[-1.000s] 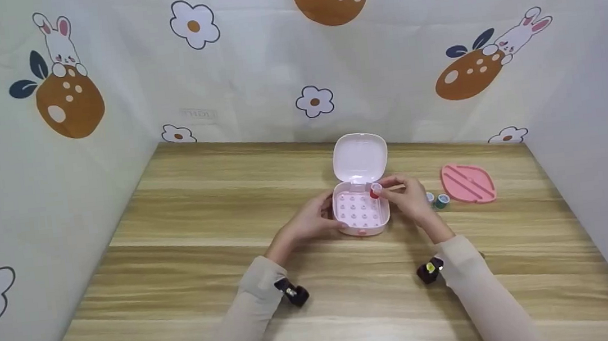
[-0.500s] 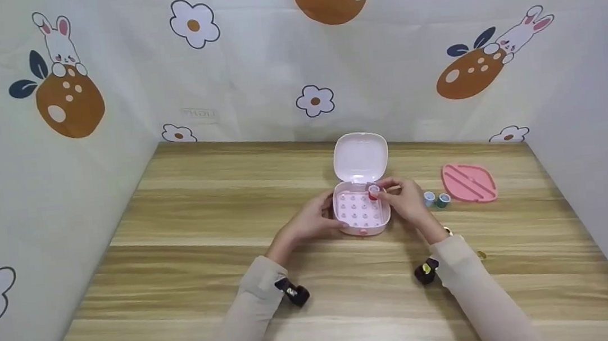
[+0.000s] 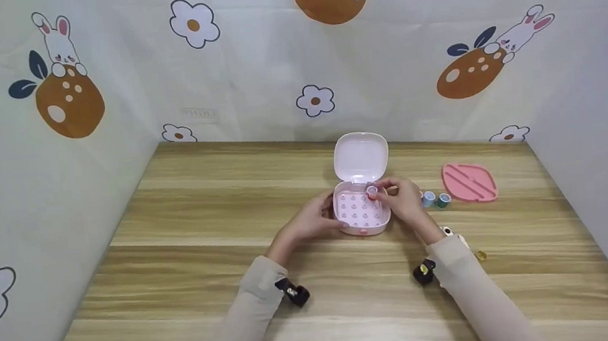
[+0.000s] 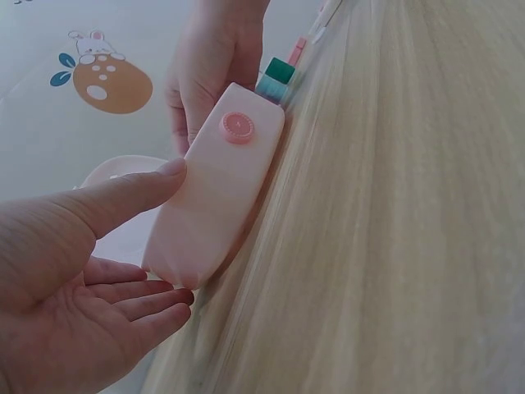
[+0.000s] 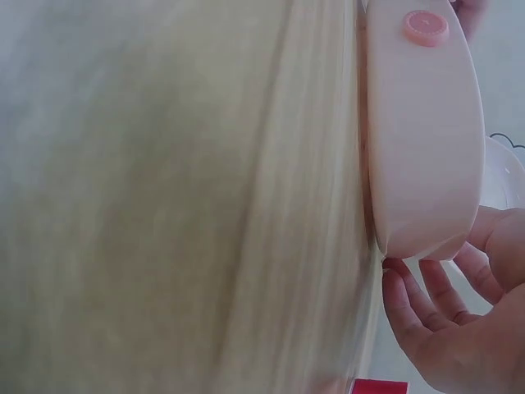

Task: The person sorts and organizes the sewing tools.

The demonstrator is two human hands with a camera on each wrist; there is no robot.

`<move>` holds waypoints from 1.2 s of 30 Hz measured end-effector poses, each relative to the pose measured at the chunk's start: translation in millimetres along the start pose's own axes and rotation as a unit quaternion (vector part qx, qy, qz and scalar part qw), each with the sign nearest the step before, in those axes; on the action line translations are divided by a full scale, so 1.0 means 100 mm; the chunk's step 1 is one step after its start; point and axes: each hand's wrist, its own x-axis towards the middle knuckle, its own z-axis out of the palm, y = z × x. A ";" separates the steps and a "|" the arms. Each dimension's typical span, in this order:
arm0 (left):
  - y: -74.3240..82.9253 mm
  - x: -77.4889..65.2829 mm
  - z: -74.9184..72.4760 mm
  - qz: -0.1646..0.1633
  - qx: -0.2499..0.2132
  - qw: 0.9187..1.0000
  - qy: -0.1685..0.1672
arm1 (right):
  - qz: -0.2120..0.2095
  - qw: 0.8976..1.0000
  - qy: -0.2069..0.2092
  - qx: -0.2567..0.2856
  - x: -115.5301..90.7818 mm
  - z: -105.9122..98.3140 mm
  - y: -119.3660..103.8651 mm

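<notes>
A pale pink box (image 3: 364, 231) with a round pink clasp stands on the table, its lid (image 3: 361, 157) tipped up at the back. My left hand (image 3: 309, 219) holds the box by its left side. In the left wrist view, the left thumb rests near the front face and the fingers reach along the side. My right hand (image 3: 404, 200) reaches over the back right corner. Its thumb and fingers pinch a small red thread spool (image 3: 372, 193) with a white rim, held inside the box. The box's floor has a dotted pink pattern.
Right of the right hand stand a light blue spool (image 3: 428, 198) and a green spool (image 3: 443, 200). Behind them lies a pink slotted tray (image 3: 469, 182). A small gold piece (image 3: 481, 255) shows beside the right sleeve. Patterned cloth walls (image 3: 249, 74) close off the table's back and sides.
The right hand has shifted slightly left with the red spool, and the spool sits a little lower in the box. More of the light blue spool shows. The left hand has stayed put.
</notes>
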 end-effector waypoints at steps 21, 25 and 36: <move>-0.02 0.01 -0.02 0.012 0.041 0.999 0.006 | 0.001 1.000 -0.014 -0.007 0.00 -0.01 0.00; -0.02 0.01 -0.01 0.010 0.040 0.999 0.006 | 0.001 1.000 -0.021 -0.006 -0.01 -0.02 -0.02; -0.02 0.00 0.00 0.003 0.045 0.999 0.012 | 0.005 1.000 -0.020 0.001 -0.02 -0.04 -0.02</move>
